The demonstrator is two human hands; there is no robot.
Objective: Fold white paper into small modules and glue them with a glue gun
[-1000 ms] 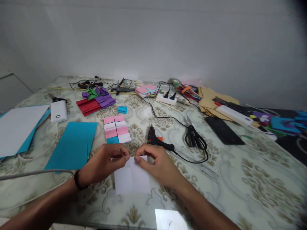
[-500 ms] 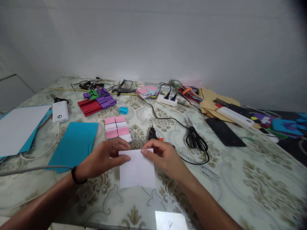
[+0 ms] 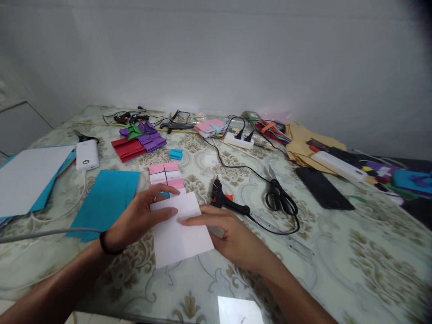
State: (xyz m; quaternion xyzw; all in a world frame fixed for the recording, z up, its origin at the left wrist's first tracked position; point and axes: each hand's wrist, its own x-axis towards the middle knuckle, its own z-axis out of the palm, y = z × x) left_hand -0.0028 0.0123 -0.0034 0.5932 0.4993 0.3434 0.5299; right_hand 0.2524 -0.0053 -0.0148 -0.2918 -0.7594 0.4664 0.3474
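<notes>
A small white sheet of paper [image 3: 184, 245] with a faint crease is tilted in front of me, above the table. My left hand [image 3: 148, 211] pinches its upper left part, thumb on the near face and fingers behind. From the right, my right hand [image 3: 226, 227] grips the paper's side, one finger lying across its face; the other fingers are partly behind the sheet. Just beyond the paper lie pink and white folded paper strips [image 3: 167, 174], partly covered by my left hand and the sheet. A black glue gun [image 3: 224, 198] rests beyond my right hand.
Blue sheets [image 3: 104, 198], a white power bank [image 3: 87, 155] and a white paper stack [image 3: 32, 177] lie on the left. Scissors [image 3: 278, 195], a black phone [image 3: 324, 188] and a transparent ruler [image 3: 290, 243] are on the right. A power strip [image 3: 239, 141] with cords stands farther back.
The white paper has turned and tilted, moving slightly left. My right hand has shifted from its top edge to its right side, with a finger across the face. My left hand still grips it.
</notes>
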